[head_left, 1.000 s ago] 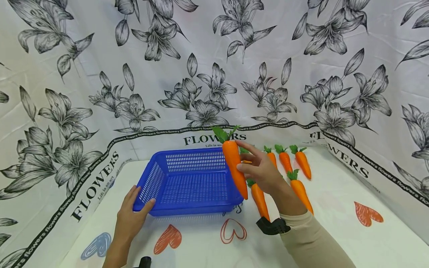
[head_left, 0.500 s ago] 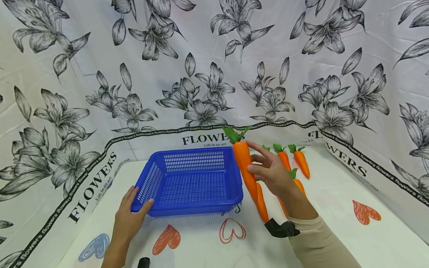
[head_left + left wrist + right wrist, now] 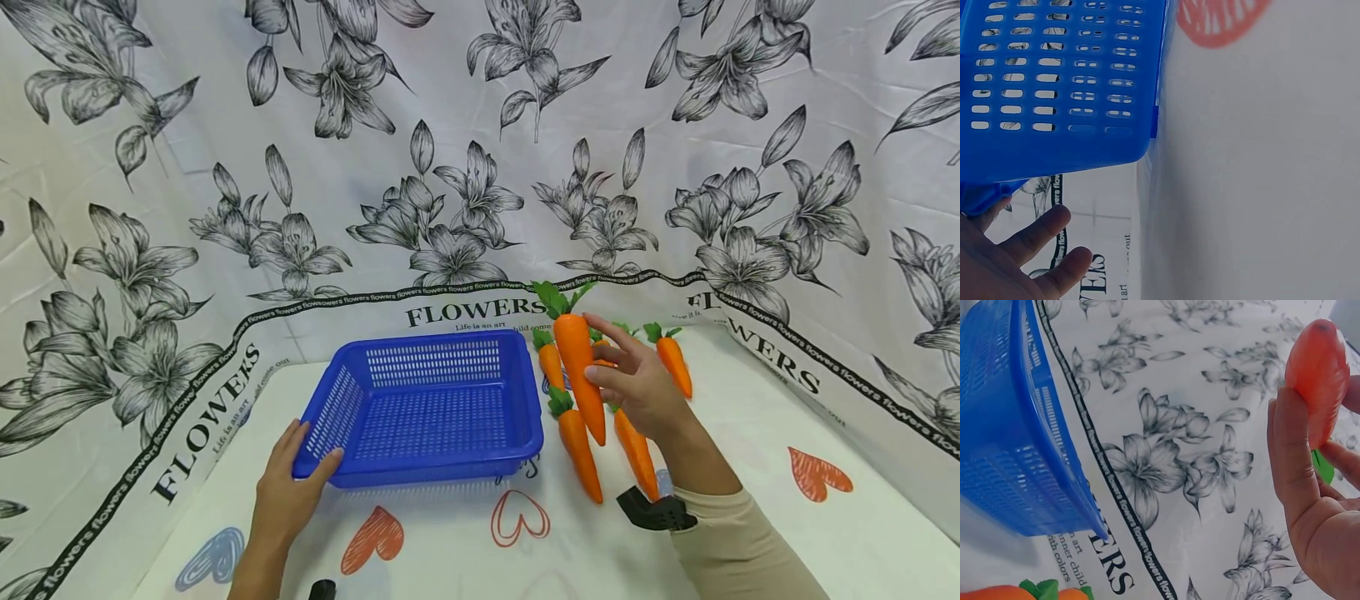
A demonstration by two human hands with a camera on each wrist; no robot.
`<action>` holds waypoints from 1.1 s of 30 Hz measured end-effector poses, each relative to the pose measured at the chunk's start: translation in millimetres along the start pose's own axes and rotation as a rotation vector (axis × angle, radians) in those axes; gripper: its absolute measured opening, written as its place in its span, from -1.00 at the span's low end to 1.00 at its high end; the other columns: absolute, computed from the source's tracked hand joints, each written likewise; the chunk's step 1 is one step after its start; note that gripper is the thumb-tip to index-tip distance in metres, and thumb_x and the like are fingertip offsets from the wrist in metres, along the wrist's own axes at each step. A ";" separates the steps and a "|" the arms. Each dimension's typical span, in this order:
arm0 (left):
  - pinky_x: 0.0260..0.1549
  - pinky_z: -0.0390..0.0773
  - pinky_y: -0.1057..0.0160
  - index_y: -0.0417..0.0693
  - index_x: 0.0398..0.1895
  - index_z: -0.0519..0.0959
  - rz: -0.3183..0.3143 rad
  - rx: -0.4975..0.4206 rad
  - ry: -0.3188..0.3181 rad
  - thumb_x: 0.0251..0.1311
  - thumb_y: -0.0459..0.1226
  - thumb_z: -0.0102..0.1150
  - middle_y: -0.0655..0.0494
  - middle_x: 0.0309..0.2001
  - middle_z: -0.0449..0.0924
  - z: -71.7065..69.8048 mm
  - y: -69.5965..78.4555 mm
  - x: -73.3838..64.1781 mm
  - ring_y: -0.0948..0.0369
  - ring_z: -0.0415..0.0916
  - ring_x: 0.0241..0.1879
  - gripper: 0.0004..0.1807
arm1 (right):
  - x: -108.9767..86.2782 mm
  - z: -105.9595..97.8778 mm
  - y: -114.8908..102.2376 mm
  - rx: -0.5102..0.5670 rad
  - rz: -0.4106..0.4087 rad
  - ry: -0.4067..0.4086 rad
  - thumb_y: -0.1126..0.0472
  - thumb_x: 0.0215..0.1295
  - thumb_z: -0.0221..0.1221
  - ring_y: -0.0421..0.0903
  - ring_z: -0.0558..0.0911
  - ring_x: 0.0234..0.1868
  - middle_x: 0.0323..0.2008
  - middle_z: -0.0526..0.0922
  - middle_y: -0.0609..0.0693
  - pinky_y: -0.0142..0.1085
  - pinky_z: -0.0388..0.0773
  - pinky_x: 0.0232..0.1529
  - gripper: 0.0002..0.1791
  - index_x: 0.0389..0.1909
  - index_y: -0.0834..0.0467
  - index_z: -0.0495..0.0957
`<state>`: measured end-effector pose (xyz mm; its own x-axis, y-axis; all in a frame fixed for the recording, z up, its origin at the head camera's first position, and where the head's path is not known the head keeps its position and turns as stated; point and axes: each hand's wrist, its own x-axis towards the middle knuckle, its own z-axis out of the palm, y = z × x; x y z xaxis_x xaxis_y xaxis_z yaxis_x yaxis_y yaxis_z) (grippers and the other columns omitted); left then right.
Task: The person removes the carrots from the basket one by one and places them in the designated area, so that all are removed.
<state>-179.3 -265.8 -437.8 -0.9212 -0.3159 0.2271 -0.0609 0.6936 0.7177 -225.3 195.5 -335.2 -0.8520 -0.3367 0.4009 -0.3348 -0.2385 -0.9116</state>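
Observation:
My right hand (image 3: 641, 383) pinches an orange toy carrot (image 3: 574, 354) between thumb and fingers, its green leafy top up and its tip down. It hangs above the other carrots, to the right of a blue slotted plastic basket (image 3: 435, 473). In the right wrist view the carrot (image 3: 1316, 369) points its tip toward the camera. My left hand (image 3: 292, 492) rests at the basket's near left corner, thumb by the front rim and fingers along the left side. Nothing lies inside the basket. The left wrist view shows those fingers (image 3: 1038, 234) spread and fairly straight.
Several carrots lie right of the basket, among them a near one (image 3: 577, 454), one by my right wrist (image 3: 636, 450) and a far right one (image 3: 675, 365). A white cloth with printed hearts (image 3: 521, 517) covers the table. A flower-print curtain (image 3: 465, 83) rises behind.
My right hand has carried the carrot rightward from the basket's right rim to over the carrots on the table. My left hand has stayed at the basket corner.

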 end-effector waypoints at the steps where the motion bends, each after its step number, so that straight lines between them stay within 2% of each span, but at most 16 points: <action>1: 0.28 0.00 -0.29 -0.05 0.52 0.07 0.005 -0.002 0.004 0.20 0.12 0.20 -0.02 0.52 -0.13 0.3 -0.4 -0.1 -0.18 -0.15 0.44 -0.07 | -0.4 -2.0 -0.2 -0.004 -0.001 0.002 0.44 0.32 0.09 0.05 0.57 -0.16 -0.08 0.52 0.19 -0.17 0.64 -0.24 -0.27 0.48 0.13 0.10; 4: 0.28 0.00 -0.28 -0.04 0.52 0.07 0.009 -0.008 0.007 0.20 0.12 0.21 -0.01 0.52 -0.13 1.2 -0.8 0.3 -0.17 -0.14 0.44 -0.08 | -2.0 -8.4 -1.4 -0.019 0.002 0.008 0.44 0.34 0.08 0.06 0.58 -0.14 -0.04 0.52 0.18 -0.14 0.64 -0.21 -0.28 0.48 0.11 0.10; 11: 0.27 0.01 -0.28 -0.04 0.52 0.06 0.011 -0.014 0.003 0.21 0.10 0.21 -0.01 0.52 -0.13 1.2 0.5 0.9 -0.17 -0.14 0.44 -0.08 | -10.3 -25.7 -5.5 -0.041 0.000 0.036 0.43 0.34 0.10 -0.01 0.54 -0.20 -0.07 0.50 0.15 -0.31 0.60 -0.34 -0.30 0.46 0.08 0.15; 16: 0.28 0.00 -0.28 -0.05 0.52 0.06 0.003 -0.015 0.001 0.20 0.10 0.22 -0.01 0.52 -0.13 0.2 0.2 -0.6 -0.17 -0.15 0.44 -0.08 | -18.1 -37.3 -7.2 -0.099 -0.019 0.053 0.43 0.37 0.08 0.00 0.55 -0.13 -0.01 0.50 0.16 -0.27 0.63 -0.27 -0.31 0.47 0.14 0.11; 19: 0.26 0.01 -0.30 -0.05 0.52 0.06 0.003 -0.009 0.002 0.21 0.10 0.21 -0.03 0.52 -0.14 -0.3 -0.1 -0.9 -0.19 -0.15 0.43 -0.08 | -22.2 -43.1 -8.2 -0.122 -0.024 0.072 0.43 0.37 0.07 0.02 0.56 -0.14 -0.06 0.51 0.16 -0.23 0.64 -0.26 -0.32 0.47 0.17 0.09; 26: 0.27 0.02 -0.28 -0.06 0.52 0.06 0.003 -0.017 -0.001 0.20 0.08 0.23 -0.01 0.52 -0.14 -0.7 -0.3 -1.7 -0.18 -0.14 0.43 -0.08 | -31.7 -57.3 -10.1 -0.042 -0.052 0.064 0.49 0.37 0.03 -0.03 0.58 -0.16 -0.07 0.53 0.11 -0.25 0.65 -0.29 -0.32 0.47 0.14 0.12; 33: 0.25 0.03 -0.31 -0.06 0.51 0.08 0.025 -0.020 0.004 0.21 0.09 0.21 -0.01 0.52 -0.12 -0.9 0.0 -1.3 -0.20 -0.12 0.42 -0.09 | -43.1 -74.3 -11.1 -0.033 -0.042 0.129 0.51 0.37 0.02 -0.07 0.60 -0.23 -0.11 0.56 0.08 -0.28 0.65 -0.32 -0.33 0.46 0.15 0.13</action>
<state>-177.7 -266.0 -437.5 -0.9208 -0.3014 0.2475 -0.0303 0.6880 0.7251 -214.8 280.4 -349.1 -0.8809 -0.2065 0.4258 -0.3825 -0.2192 -0.8976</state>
